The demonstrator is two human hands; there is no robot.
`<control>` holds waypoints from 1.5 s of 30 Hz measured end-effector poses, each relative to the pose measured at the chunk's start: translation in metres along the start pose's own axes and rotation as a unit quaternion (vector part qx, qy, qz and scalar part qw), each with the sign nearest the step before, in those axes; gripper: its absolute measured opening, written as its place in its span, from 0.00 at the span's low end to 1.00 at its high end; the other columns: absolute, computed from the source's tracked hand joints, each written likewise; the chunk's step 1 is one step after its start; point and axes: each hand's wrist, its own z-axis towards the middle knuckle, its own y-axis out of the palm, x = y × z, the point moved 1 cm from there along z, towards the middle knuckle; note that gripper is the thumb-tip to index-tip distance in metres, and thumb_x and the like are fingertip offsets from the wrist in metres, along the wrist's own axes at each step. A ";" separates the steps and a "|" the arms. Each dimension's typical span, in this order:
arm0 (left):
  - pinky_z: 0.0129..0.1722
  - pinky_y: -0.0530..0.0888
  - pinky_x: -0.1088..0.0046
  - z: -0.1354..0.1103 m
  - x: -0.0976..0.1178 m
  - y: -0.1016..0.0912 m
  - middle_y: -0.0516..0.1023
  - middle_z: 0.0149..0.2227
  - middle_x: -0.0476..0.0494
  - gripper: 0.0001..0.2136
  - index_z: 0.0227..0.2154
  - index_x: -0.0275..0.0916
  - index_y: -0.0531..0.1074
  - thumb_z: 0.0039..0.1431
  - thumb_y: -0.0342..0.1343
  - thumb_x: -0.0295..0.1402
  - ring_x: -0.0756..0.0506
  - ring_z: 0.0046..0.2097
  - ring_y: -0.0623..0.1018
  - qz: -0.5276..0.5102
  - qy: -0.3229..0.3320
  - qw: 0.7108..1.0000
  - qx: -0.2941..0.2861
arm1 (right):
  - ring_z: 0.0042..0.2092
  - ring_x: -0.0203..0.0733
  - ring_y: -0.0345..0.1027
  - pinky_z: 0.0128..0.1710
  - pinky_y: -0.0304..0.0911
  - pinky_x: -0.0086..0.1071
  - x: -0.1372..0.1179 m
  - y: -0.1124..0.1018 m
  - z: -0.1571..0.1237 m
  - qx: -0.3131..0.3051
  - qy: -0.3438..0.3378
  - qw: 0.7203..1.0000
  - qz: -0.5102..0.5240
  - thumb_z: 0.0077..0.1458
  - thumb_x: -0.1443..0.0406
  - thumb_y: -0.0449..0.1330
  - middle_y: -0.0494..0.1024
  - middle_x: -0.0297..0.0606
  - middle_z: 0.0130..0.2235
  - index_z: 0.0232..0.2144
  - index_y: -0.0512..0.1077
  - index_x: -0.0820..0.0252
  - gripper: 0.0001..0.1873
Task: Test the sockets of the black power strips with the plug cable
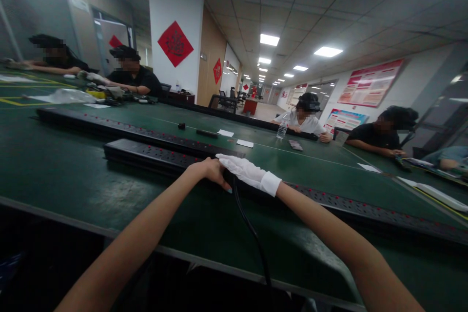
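In the head view, the short power strip [157, 152] lies on the green table [204, 226], our left hand [213, 171] curls its fingers around the strip's corded end, our gloved right hand [247, 171] covers it, grip hidden, and we should keep the cord [252, 226] unkinked.

Bare bench [91, 180] from front edge up to the short power strip [157, 155], left side: good lane. Middle blocked: left hand [215, 170] and gloved right hand [248, 171]. Cable [252, 229] hangs over the front edge, splitting the gap between forearms. Long power strip [127, 131] close behind, narrow slot only. Past it, skirt the white cards [244, 143] and bottle [281, 129].
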 end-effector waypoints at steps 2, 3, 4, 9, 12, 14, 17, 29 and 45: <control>0.51 0.59 0.58 -0.001 0.001 -0.001 0.66 0.54 0.43 0.38 0.52 0.47 0.60 0.36 0.57 0.56 0.37 0.53 0.66 0.007 -0.002 1.000 -0.007 | 0.56 0.40 0.56 0.56 0.52 0.36 -0.002 -0.005 -0.023 0.021 0.040 0.999 -0.030 0.58 0.48 0.40 0.61 0.36 0.57 0.57 0.54 0.53 0.29; 0.50 0.60 0.57 -0.002 0.003 -0.002 0.67 0.53 0.41 0.39 0.53 0.47 0.59 0.36 0.57 0.56 0.36 0.52 0.67 0.010 -0.005 1.000 -0.008 | 0.54 0.42 0.59 0.53 0.54 0.38 -0.003 -0.008 -0.034 0.015 0.072 0.996 -0.058 0.58 0.48 0.40 0.64 0.37 0.55 0.58 0.52 0.52 0.29; 0.49 0.61 0.56 -0.003 0.004 -0.003 0.67 0.52 0.40 0.40 0.54 0.46 0.58 0.35 0.57 0.56 0.36 0.51 0.68 0.013 -0.010 1.000 -0.006 | 0.50 0.44 0.63 0.50 0.57 0.39 -0.003 -0.010 -0.046 0.000 0.102 0.990 -0.092 0.57 0.47 0.41 0.67 0.38 0.52 0.58 0.52 0.51 0.30; 0.49 0.61 0.58 -0.005 0.007 -0.005 0.68 0.52 0.41 0.41 0.54 0.45 0.57 0.35 0.56 0.58 0.37 0.50 0.69 0.019 -0.016 1.000 -0.007 | 0.41 0.48 0.67 0.39 0.60 0.36 -0.002 -0.017 -0.080 -0.015 0.194 0.940 -0.279 0.40 0.38 0.53 0.70 0.45 0.45 0.56 0.56 0.55 0.45; 0.46 0.64 0.62 -0.004 0.006 -0.006 0.70 0.49 0.43 0.40 0.52 0.46 0.60 0.34 0.54 0.60 0.38 0.48 0.71 0.021 -0.009 1.000 -0.016 | 0.39 0.47 0.67 0.36 0.59 0.36 0.001 -0.019 -0.091 0.004 0.251 0.915 -0.317 0.42 0.35 0.46 0.72 0.44 0.41 0.48 0.64 0.57 0.41; 0.43 0.67 0.64 -0.003 0.005 -0.006 0.72 0.47 0.43 0.38 0.49 0.45 0.62 0.34 0.53 0.61 0.38 0.46 0.72 0.028 -0.009 0.999 -0.019 | 0.38 0.47 0.67 0.35 0.59 0.35 0.005 -0.022 -0.102 0.022 0.274 0.902 -0.332 0.42 0.34 0.43 0.72 0.43 0.39 0.43 0.67 0.57 0.41; 0.39 0.68 0.65 -0.002 0.004 -0.006 0.74 0.44 0.42 0.36 0.45 0.45 0.66 0.32 0.53 0.62 0.38 0.44 0.73 0.044 -0.014 0.999 -0.016 | 0.37 0.46 0.67 0.35 0.59 0.35 0.012 -0.032 -0.128 0.047 0.283 0.889 -0.356 0.42 0.34 0.41 0.73 0.43 0.37 0.41 0.67 0.58 0.41; 0.43 0.66 0.64 -0.003 0.008 -0.008 0.73 0.46 0.42 0.35 0.44 0.45 0.66 0.34 0.53 0.61 0.37 0.46 0.73 0.070 -0.003 0.998 0.003 | 0.37 0.45 0.69 0.36 0.60 0.34 0.040 -0.083 -0.227 0.075 0.315 0.854 -0.407 0.47 0.39 0.45 0.73 0.44 0.38 0.42 0.68 0.62 0.36; 0.42 0.66 0.60 0.009 0.035 0.005 0.72 0.46 0.41 0.38 0.46 0.44 0.64 0.37 0.47 0.65 0.36 0.46 0.72 0.056 0.028 0.996 0.062 | 0.37 0.42 0.70 0.39 0.62 0.32 0.073 -0.125 -0.303 0.124 0.307 0.853 -0.404 0.55 0.50 0.43 0.76 0.39 0.37 0.36 0.70 0.56 0.22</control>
